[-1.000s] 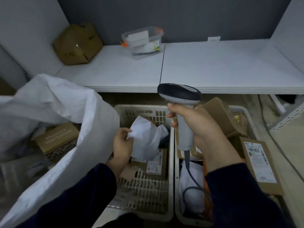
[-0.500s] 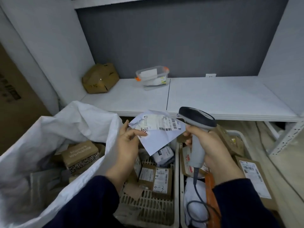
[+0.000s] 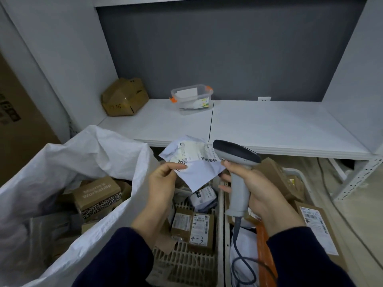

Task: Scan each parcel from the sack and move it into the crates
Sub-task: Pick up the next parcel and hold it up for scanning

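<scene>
My left hand pinches a thin white mailer parcel by its left edge and holds it up, label facing me, above the left crate. My right hand grips a grey corded barcode scanner, whose dark head sits right beside the parcel's barcode. The open white sack stands at the left with brown boxes inside. Several labelled parcels lie in the left crate, and more boxes fill the right crate.
A white shelf runs behind the crates, carrying a crumpled cardboard box and a clear plastic container. A large brown carton stands at the far left. A perforated white shelf post rises at the right.
My left hand lifted the white mailer out of the left crate and turned its label up. The scanner head came beside the barcode. My view tilted upward.
</scene>
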